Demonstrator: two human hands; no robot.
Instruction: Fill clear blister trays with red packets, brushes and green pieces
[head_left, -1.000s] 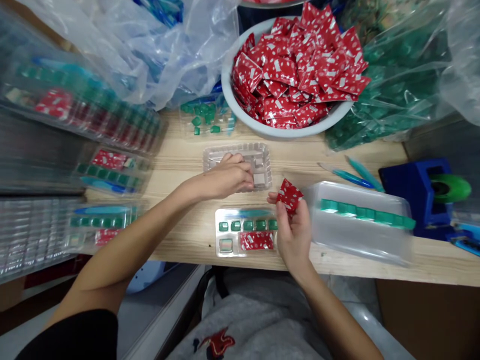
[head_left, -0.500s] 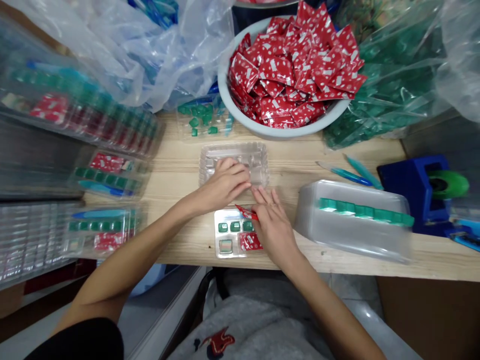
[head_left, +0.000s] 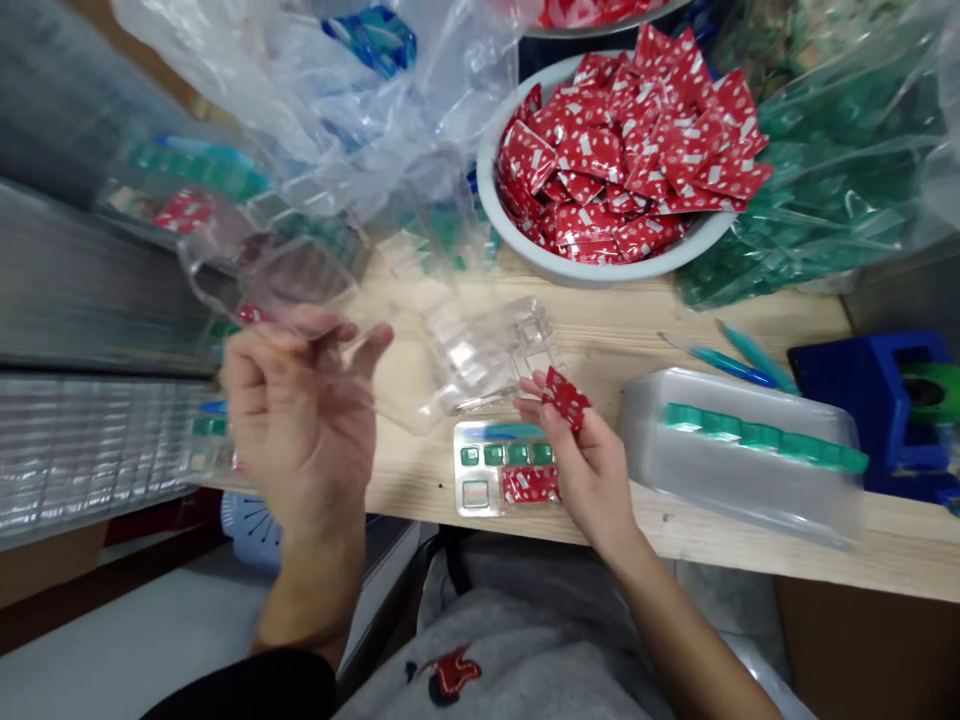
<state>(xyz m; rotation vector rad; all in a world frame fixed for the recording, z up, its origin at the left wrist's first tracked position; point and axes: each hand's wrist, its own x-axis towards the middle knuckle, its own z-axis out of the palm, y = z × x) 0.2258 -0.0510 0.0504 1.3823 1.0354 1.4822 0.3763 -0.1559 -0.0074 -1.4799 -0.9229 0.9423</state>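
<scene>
Far left: stacked clear trays (head_left: pixel 82 450) on a shelf edge, blurred.

Left hand (head_left: pixel 300 420): raised off the table, palm toward the camera, forearm near vertical. Fingers curled loosely, thumb out to the right. It grips a clear plastic lid (head_left: pixel 270 275) by its lower edge; the lid is motion-blurred, tilted up and to the left, held clear of the table.

Centre: an empty clear blister tray (head_left: pixel 491 350) lies tilted on the wooden table (head_left: pixel 615 330). Just below it, at the table's near edge, a filled tray (head_left: pixel 506 468) lies flat, holding a row of green squares and one red packet.

Right hand (head_left: pixel 592 470): palm up, forearm coming in from lower right, resting over the right end of the filled tray. Thumb and fingertips pinch a red packet (head_left: pixel 566 397), held just above the table.

Behind: a grey bowl (head_left: pixel 600 265) heaped with red packets. Right: a clear box (head_left: pixel 742 460) with a green strip, then a blue tape dispenser (head_left: pixel 877 400).
</scene>
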